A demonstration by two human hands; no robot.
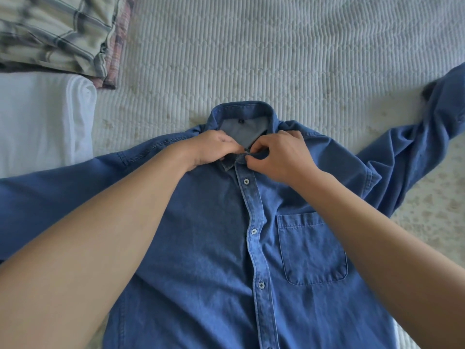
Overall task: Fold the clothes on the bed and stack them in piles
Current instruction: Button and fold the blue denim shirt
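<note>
Two bare arms reach out from the bottom of the view, over a blue shirt (214, 248). The shirt lies flat on the bed (276, 59), front side up. Its buttons (253, 231) run in a line down the middle and look done up. A square pocket (312, 248) sits on the right side of the shirt's front, and nothing shows in it.

A bit farther up, both hands meet at the top of the shirt, right at the neck. The left hand (214, 149) has its fingers curled in and pinches the cloth on the left side of the collar (241, 114). The right hand (281, 157) has its fingers bent too, and it pinches the cloth on the right side, just beside the top button spot. The two hands almost touch each other. The top button itself is hidden by the fingers.

The collar stands open behind the hands, and its lighter inside shows.

One sleeve lies out flat to the left (63, 187). The other sleeve (415, 147) goes off to the right and is bunched up and wrinkled.

Past the left sleeve, at the left edge, lies a folded white cloth (42, 122). Farther back, in the top left corner, is a pile with a folded checked cloth (55, 34) on top and a pink striped one (118, 46) under it.

The bed cover is pale with little bumpy lines, and it fills the far part of the view.
</note>
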